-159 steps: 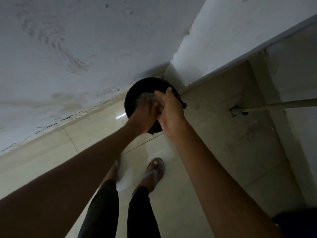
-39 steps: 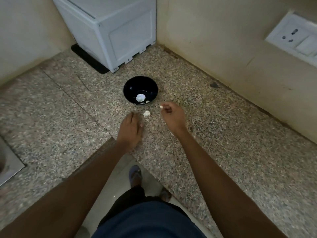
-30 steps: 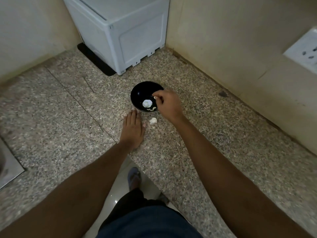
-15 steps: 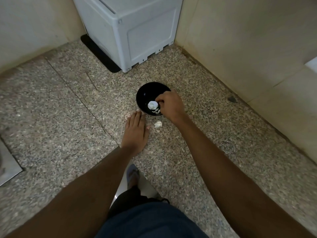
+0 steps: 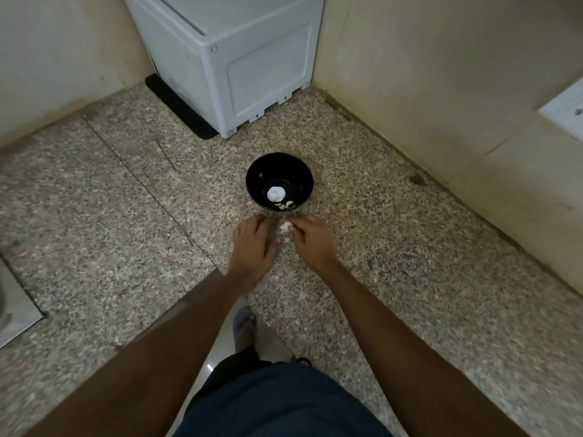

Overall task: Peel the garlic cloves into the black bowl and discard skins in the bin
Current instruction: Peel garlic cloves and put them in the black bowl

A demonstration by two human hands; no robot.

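A small pale unpeeled garlic piece (image 5: pixel 285 227) lies on the speckled granite counter (image 5: pixel 126 216), between my two hands. My right hand (image 5: pixel 310 241) touches it with curled fingertips, likely to pick it up for peeling; whether it grips yet, I cannot tell. My left hand (image 5: pixel 254 244) rests flat beside it, fingers straight, steadying me. Just beyond my fingertips sits the round black bowl (image 5: pixel 279 182), close for dropping in, holding white peeled cloves (image 5: pixel 277 193).

Glossy black bowl (image 5: pixel 279 171), speckled granite counter (image 5: pixel 94 216) w/ polished finish, smooth white plastic appliance (image 5: pixel 233 58)
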